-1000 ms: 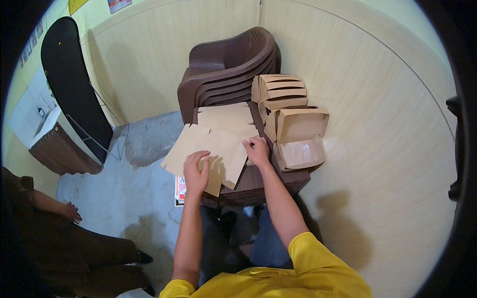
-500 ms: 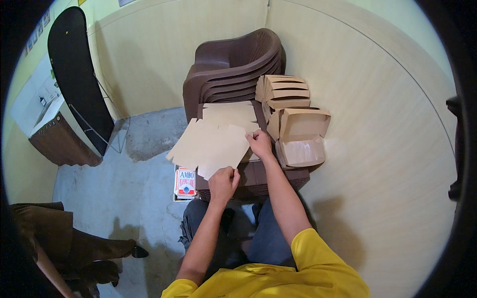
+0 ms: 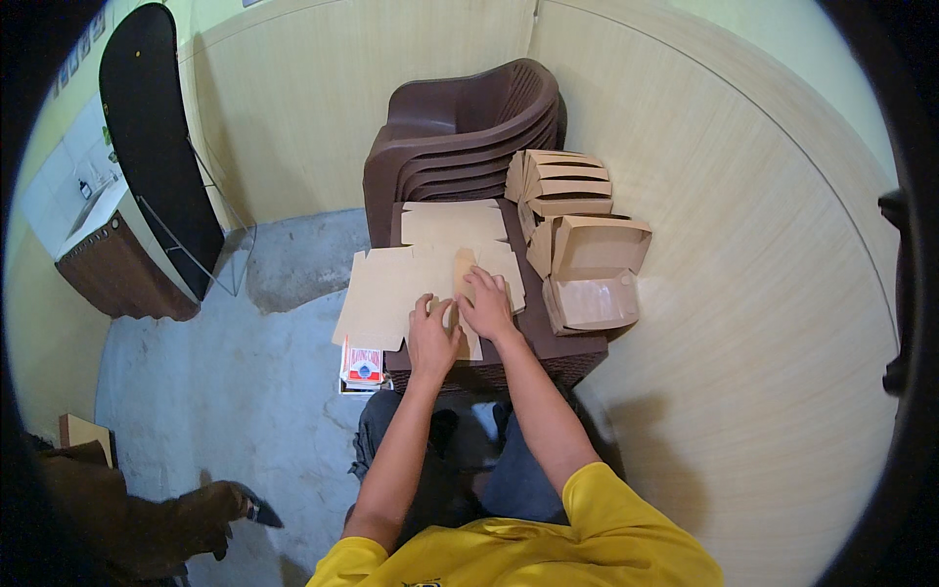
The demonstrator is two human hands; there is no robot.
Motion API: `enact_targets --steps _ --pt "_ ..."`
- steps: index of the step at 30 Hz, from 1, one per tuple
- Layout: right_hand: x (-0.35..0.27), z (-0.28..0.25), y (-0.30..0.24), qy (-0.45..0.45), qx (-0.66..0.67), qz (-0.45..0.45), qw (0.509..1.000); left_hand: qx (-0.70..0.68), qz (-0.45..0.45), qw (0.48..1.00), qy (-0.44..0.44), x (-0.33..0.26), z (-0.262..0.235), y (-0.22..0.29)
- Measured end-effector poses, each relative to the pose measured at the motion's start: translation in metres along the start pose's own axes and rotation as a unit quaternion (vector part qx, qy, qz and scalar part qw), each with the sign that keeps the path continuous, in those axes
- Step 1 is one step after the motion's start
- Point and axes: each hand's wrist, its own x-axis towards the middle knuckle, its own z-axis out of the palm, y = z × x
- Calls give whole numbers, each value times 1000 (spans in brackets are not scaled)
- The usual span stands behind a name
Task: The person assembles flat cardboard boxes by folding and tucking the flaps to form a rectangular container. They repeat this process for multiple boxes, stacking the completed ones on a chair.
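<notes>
A flat tan cardboard box blank [image 3: 391, 289] lies on a small brown table [image 3: 548, 342], hanging over its left edge. My left hand [image 3: 433, 338] presses down on the blank's near part. My right hand [image 3: 486, 303] lies beside it, fingers spread on a folded flap of the same sheet. More flat blanks [image 3: 455, 223] lie behind it. To the right, an opened folded box [image 3: 592, 274] sits on the table, with a stack of folded boxes [image 3: 558, 181] behind it.
Stacked brown plastic chairs [image 3: 460, 127] stand behind the table against the beige wall. A red and white small carton [image 3: 364, 364] lies by the table's left foot. A black board [image 3: 152, 137] leans at the left. Another person's leg and shoe [image 3: 196, 509] show at the lower left.
The blank was laid flat on the table. My left hand came from the sheet's near edge up beside my right hand, and both now press on the sheet.
</notes>
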Motion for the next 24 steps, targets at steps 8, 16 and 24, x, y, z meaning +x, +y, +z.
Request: enact_targets --steps 8,16,24 --pt "-7 -7 -22 -41 -131 -4 991 103 41 974 -196 29 -20 -30" --pt "-2 -38 -55 -56 -58 157 984 98 54 990 -91 37 -2 -48" --pt "33 -64 9 11 450 270 851 76 67 985 -139 57 -13 -44"
